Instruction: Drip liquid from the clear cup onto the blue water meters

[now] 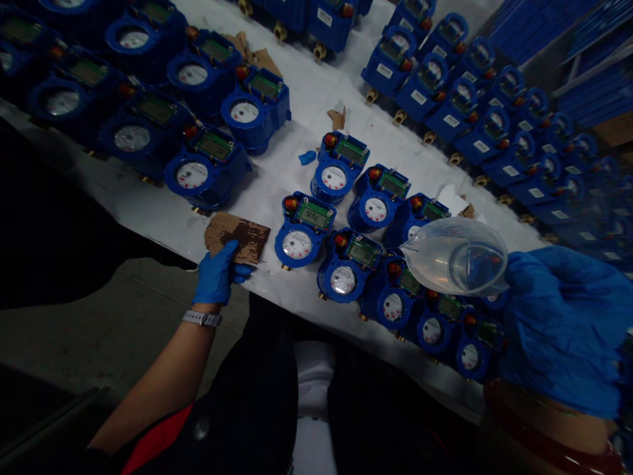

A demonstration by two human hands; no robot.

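Observation:
My left hand [216, 276], in a blue glove, grips a torn piece of brown cardboard [237, 237] at the table's near edge, thumb on top. On the right, my gloved right hand [564, 330] is closed around a translucent plastic measuring jug [452, 257]. The jug is tilted, its spout pointing left over the water meters. Whether liquid runs from it I cannot tell. Just below the spout sits a blue water meter [350, 267] with an exposed green circuit board and display. Another water meter [299, 237], its display lit, stands right of the cardboard.
Several similar meters [208, 168] stand in rows at the left on the white table surface [291, 191]. More blue meters [475, 125] with brass fittings line the back right. Cardboard scraps [337, 119] and a crumpled blue piece [307, 158] lie between the groups.

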